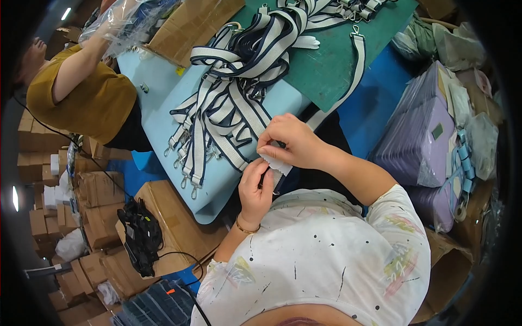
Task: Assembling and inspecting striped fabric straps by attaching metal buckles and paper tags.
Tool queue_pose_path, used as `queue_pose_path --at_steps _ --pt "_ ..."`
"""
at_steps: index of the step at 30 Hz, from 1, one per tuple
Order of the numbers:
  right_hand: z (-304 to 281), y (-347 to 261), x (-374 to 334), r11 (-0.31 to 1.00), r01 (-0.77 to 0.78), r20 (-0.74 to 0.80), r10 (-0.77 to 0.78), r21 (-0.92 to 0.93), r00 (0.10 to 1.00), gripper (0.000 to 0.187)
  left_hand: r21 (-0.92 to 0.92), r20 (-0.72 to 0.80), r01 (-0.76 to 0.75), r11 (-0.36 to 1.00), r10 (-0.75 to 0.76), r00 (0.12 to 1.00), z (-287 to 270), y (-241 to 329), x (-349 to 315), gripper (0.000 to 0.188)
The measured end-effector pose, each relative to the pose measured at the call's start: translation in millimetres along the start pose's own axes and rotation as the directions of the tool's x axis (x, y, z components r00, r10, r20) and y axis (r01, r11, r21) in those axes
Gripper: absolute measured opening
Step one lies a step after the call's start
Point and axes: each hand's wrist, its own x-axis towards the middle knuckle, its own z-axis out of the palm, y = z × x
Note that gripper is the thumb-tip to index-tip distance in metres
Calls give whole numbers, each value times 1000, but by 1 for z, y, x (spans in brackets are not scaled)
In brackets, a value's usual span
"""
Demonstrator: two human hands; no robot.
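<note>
A small white piece with a ragged edge [279,165], its material hard to tell, is pinched in the right hand [291,142], just above the left hand's [255,190] fingers. Beyond both hands lies a tangled heap of off-white straps [239,100] with navy edges and silvery clasps, while one separate strap [360,57] curves down toward the right hand, its clasp end farthest away.

White-and-navy woven cloth straps [251,111] beyond the left hand [255,193] look matt and coarse, their silver hook clips [194,192] glossy metal. The pale blue tabletop [217,198] beneath is smooth with a soft sheen. At the right hand [291,141], the small white piece [279,165] looks like matt paper; farther right, stacked lilac panels [416,130] wear glossy clear plastic.
</note>
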Motion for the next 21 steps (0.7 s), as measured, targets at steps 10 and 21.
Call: queue_pose_path --at_steps 10,21 --pt "17 -4 -1 881 -278 -60 323 382 944 6 152 -72 -81 985 93 993 1 -2 -3 25" --pt "23 9 12 971 238 302 -236 30 923 6 -591 303 434 680 -311 901 13 -17 5 21"
